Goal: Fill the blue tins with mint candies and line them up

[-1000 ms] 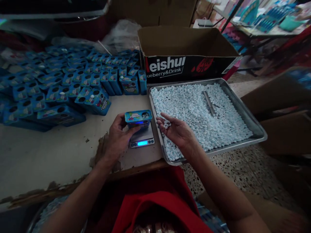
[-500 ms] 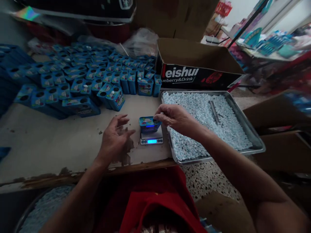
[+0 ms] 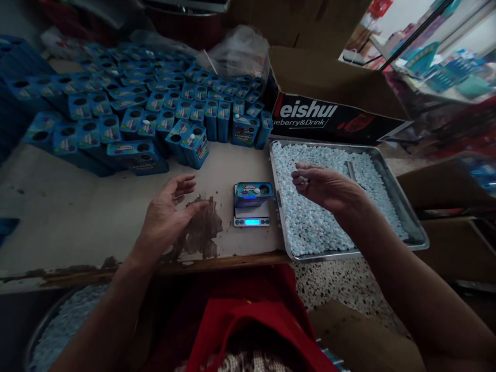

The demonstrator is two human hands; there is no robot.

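A small blue candy box (image 3: 253, 191) stands on a digital scale (image 3: 251, 222) with a lit blue display. One white candy lies on the box's top, beside the round opening. To the left of the scale, my left hand (image 3: 166, 212) hovers over the table with fingers apart, holding nothing. My right hand (image 3: 329, 188) is above the metal tray (image 3: 287, 240) of pale blue and white candies (image 3: 313, 227). Its fingers are curled together, with a few pale candies apparently between them. Inside the tray lies a flat metal strip (image 3: 351, 170), partly covered by that hand.
Rows of blue boxes (image 3: 143, 157) with round holes fill the table's back left. A black printed carton (image 3: 341, 116) stands behind the tray. The worn wooden table edge (image 3: 232, 260) runs in front. Below left is a round container of candies (image 3: 70, 330).
My right hand has left the box on the scale and moved right, over the tray. My left hand has drawn back slightly to the left. The view has shifted a little.
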